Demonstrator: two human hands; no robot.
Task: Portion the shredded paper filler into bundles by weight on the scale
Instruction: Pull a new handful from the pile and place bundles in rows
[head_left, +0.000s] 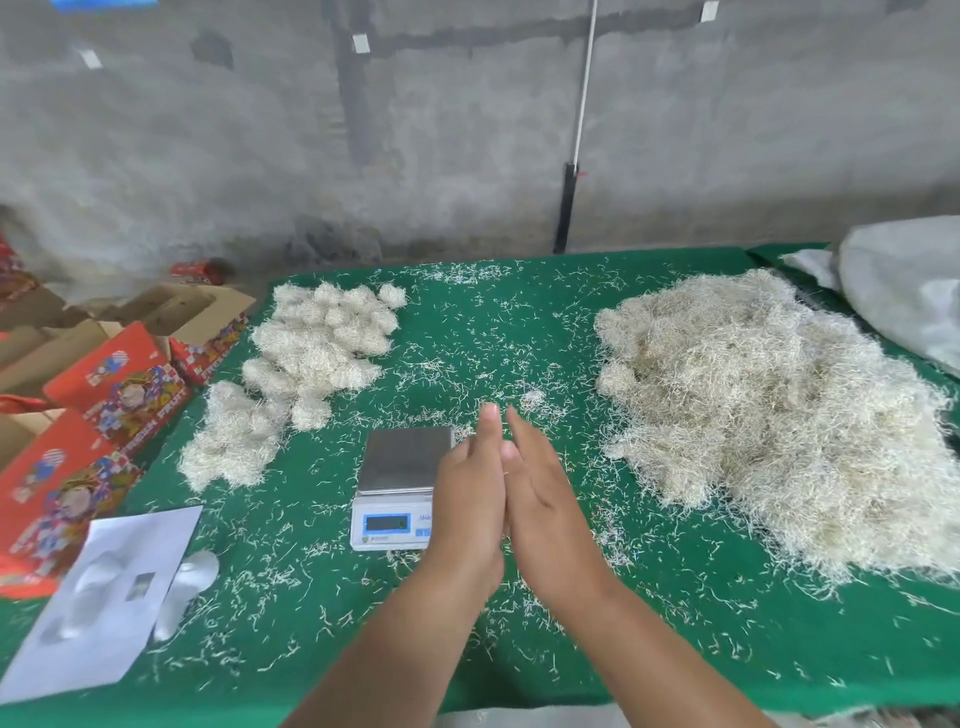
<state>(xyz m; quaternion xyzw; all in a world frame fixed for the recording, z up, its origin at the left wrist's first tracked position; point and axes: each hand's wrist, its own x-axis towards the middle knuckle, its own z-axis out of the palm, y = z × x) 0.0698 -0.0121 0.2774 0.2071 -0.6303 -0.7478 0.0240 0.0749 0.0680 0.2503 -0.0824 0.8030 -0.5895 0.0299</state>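
Observation:
A small white scale (397, 486) with a bare steel platform sits at the middle of the green table (675, 649). A big loose heap of pale shredded paper (763, 415) lies on the right. Rounded bundles of the same paper (306, 358) are piled at the left. My left hand (470, 509) and my right hand (545, 499) are held palm to palm just right of the scale, fingers straight, with nothing in them. The left hand covers the scale's right edge.
Loose paper shreds are scattered all over the cloth. Red printed boxes (114, 384) and open cartons stand off the table's left side. A white sheet (104, 597) lies at the front left corner. A grey sack (904, 291) rests at the far right by the concrete wall.

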